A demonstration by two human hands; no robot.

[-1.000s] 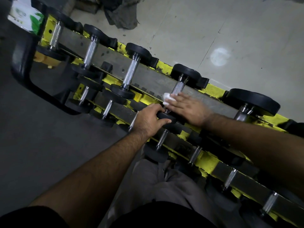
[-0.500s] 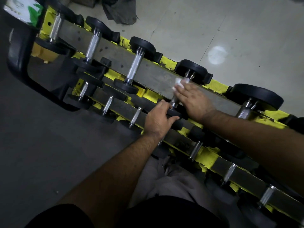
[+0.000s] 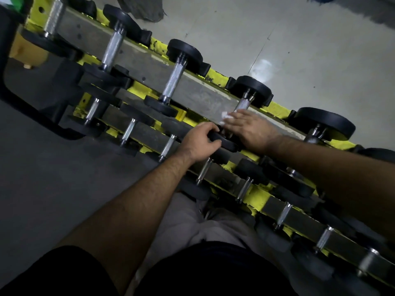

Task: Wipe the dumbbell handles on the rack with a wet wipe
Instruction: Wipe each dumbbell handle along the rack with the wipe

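A yellow rack (image 3: 215, 75) with grey rails runs diagonally and carries black dumbbells with knurled steel handles on an upper and a lower row. My right hand (image 3: 250, 129) holds a white wet wipe (image 3: 226, 116) around the near part of one upper-row handle (image 3: 243, 103); the far part of that handle shows bare. My left hand (image 3: 199, 142) grips the black near head (image 3: 224, 142) of the same dumbbell. Most of the wipe is hidden under my fingers.
More dumbbells lie to the left (image 3: 174, 80) and right (image 3: 324, 122) on the upper row, smaller ones (image 3: 243, 189) on the lower row. Pale tiled floor (image 3: 299, 39) lies beyond the rack, dark floor (image 3: 42, 178) to my left. A dark cloth (image 3: 143, 9) lies at the top.
My right hand slid the wipe up the handle toward the far head, then back down toward the near head. My left hand kept its grip. The view moved closer.
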